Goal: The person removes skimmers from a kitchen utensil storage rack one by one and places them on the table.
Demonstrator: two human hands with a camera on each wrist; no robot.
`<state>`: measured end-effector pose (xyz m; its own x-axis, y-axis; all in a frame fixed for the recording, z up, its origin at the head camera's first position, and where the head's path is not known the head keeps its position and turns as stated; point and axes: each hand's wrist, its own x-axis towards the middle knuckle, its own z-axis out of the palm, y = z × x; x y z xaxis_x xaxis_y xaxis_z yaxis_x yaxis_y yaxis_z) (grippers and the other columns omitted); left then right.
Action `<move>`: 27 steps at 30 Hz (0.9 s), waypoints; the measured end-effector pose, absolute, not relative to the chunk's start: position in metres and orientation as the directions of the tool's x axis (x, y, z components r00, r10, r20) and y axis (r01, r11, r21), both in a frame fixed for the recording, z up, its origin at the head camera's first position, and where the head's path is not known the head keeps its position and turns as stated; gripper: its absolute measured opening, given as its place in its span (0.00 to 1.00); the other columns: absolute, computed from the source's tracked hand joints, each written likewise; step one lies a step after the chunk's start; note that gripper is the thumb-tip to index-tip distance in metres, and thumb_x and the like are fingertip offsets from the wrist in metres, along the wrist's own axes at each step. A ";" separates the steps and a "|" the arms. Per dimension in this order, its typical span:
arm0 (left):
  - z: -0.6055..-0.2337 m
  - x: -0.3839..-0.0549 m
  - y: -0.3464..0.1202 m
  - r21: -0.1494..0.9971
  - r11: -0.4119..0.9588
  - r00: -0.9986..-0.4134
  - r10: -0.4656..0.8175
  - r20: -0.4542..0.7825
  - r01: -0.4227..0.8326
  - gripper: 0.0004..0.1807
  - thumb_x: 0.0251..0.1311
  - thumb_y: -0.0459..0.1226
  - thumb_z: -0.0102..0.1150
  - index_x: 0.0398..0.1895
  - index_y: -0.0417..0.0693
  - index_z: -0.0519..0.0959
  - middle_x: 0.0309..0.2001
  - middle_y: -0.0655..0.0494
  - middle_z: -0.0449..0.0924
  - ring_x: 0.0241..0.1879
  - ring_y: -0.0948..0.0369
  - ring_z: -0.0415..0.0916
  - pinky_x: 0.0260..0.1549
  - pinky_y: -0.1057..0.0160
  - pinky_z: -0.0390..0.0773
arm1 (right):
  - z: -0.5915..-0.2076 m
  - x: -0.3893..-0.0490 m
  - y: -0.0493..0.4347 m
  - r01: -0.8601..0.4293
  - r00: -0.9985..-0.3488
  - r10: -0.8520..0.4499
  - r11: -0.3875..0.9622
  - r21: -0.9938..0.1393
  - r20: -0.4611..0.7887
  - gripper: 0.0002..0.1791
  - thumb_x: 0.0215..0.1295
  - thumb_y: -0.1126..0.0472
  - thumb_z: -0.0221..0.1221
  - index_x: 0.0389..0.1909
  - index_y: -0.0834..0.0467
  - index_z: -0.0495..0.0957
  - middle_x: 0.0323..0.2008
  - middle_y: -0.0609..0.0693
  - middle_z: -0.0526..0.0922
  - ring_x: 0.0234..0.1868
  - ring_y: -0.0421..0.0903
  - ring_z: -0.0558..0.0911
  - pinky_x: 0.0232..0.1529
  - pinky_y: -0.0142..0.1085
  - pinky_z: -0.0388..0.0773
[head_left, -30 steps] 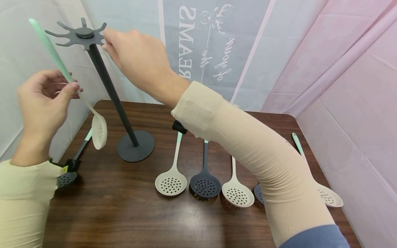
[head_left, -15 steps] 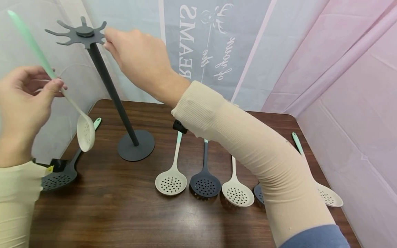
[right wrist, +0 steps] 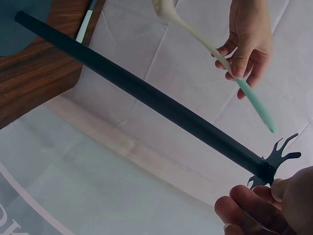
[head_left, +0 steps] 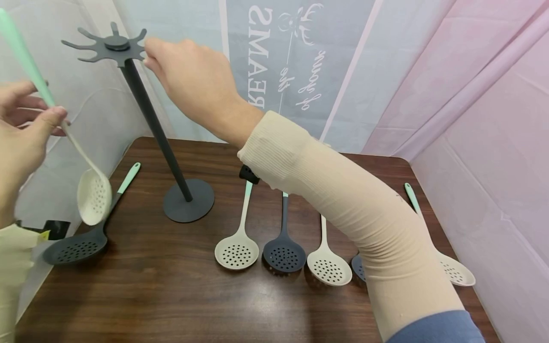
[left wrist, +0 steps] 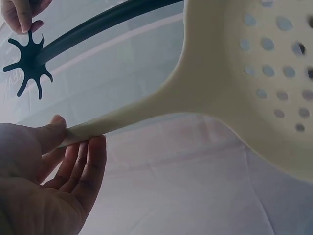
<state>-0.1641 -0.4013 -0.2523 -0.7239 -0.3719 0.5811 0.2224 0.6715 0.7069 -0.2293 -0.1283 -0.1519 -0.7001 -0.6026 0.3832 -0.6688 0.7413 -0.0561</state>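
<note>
My left hand (head_left: 23,131) pinches a cream skimmer (head_left: 95,195) between thumb and fingers, just below its mint-green handle. The perforated bowl hangs low, and the handle tilts up to the left. In the left wrist view the pale shaft crosses the fingertips of the left hand (left wrist: 73,171). To the right of the skimmer stands a dark grey utensil stand (head_left: 154,124) with a round base and a ring of curved hooks. My right hand (head_left: 195,78) holds one hook at the top between thumb and finger; the right wrist view shows this grip by the hooks (right wrist: 279,159).
A dark skimmer (head_left: 77,247) lies at the table's left edge. Across the middle lie a cream skimmer (head_left: 237,250), a dark skimmer (head_left: 284,255) and another cream skimmer (head_left: 329,266). My right sleeve (head_left: 343,205) partly covers more skimmers. Cloth panels (head_left: 484,166) surround the wooden table (head_left: 171,295).
My left hand has moved left with the cream skimmer, away from the stand, uncovering more of the dark skimmer on the table. The right hand stays on the stand's hook.
</note>
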 end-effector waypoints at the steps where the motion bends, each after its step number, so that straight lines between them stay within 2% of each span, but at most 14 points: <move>1: -0.252 -0.164 -0.402 0.696 0.686 -0.724 -0.367 0.584 0.213 0.24 0.67 0.27 0.61 0.64 0.54 0.79 0.36 0.82 0.73 0.32 0.85 0.72 0.33 0.90 0.69 | -0.152 -0.229 -0.128 -0.671 -0.697 -0.604 0.740 -0.055 0.387 0.14 0.82 0.44 0.40 0.41 0.43 0.70 0.24 0.37 0.67 0.28 0.35 0.70 0.27 0.30 0.66; 5: -0.253 -0.162 -0.404 0.681 0.706 -0.737 -0.353 0.576 0.194 0.24 0.67 0.27 0.61 0.64 0.53 0.79 0.34 0.85 0.71 0.31 0.87 0.70 0.34 0.91 0.67 | -0.154 -0.229 -0.129 -0.675 -0.691 -0.606 0.736 -0.052 0.395 0.14 0.83 0.44 0.39 0.40 0.44 0.69 0.24 0.38 0.67 0.28 0.35 0.70 0.27 0.30 0.66; 13: -0.259 -0.160 -0.412 0.695 0.705 -0.802 -0.330 0.497 0.141 0.25 0.68 0.27 0.61 0.66 0.50 0.77 0.30 0.87 0.70 0.27 0.88 0.69 0.28 0.90 0.67 | -0.154 -0.229 -0.128 -0.671 -0.696 -0.603 0.740 -0.054 0.389 0.14 0.83 0.44 0.39 0.40 0.44 0.69 0.23 0.38 0.66 0.27 0.35 0.69 0.26 0.30 0.65; 20: -0.268 -0.160 -0.415 0.673 0.728 -0.849 -0.270 0.454 0.129 0.23 0.68 0.26 0.60 0.65 0.33 0.75 0.27 0.89 0.67 0.21 0.90 0.68 0.24 0.89 0.68 | -0.153 -0.228 -0.127 -0.676 -0.691 -0.606 0.735 -0.056 0.393 0.14 0.83 0.44 0.39 0.40 0.44 0.69 0.24 0.38 0.66 0.27 0.36 0.69 0.27 0.30 0.65; 27: -0.278 -0.161 -0.422 0.620 0.784 -0.959 -0.149 0.239 0.033 0.25 0.71 0.35 0.60 0.65 0.25 0.71 0.22 0.97 0.67 0.17 0.85 0.71 0.17 0.80 0.69 | -0.152 -0.227 -0.129 -0.665 -0.706 -0.600 0.744 -0.060 0.376 0.14 0.82 0.43 0.39 0.41 0.43 0.69 0.24 0.37 0.67 0.28 0.35 0.70 0.27 0.30 0.66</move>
<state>-0.1609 -0.4224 -0.2777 -0.9594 -0.1493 0.2392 0.0326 0.7838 0.6202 -0.2270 -0.1287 -0.1520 -0.7058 -0.6004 0.3760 -0.6651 0.7444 -0.0598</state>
